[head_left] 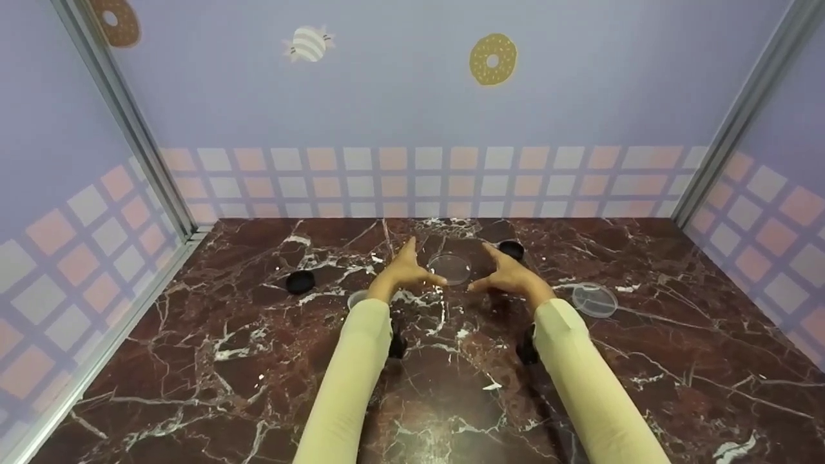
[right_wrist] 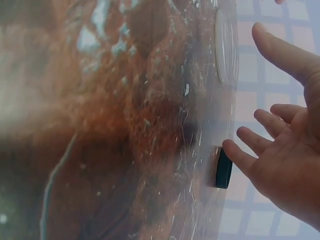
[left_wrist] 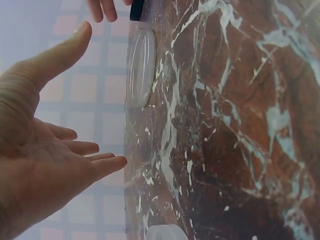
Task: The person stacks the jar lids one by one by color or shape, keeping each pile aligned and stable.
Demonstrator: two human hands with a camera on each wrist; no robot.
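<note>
My left hand is held over the table with fingers straight and thumb spread, holding nothing. Facing it, my right hand has the same spread shape and is also bare. Between the two lies a clear round plastic lid, seen nearly edge-on in the left wrist view. Just beyond the right fingers sits a small black round cap; in the right wrist view the fingertips overlap this cap. A second clear round piece shows partly behind the left wrist.
Another black round cap lies left of the hands. To the right of the right forearm is one more clear round lid. Patterned walls close in the dark red marbled table at the back and both sides.
</note>
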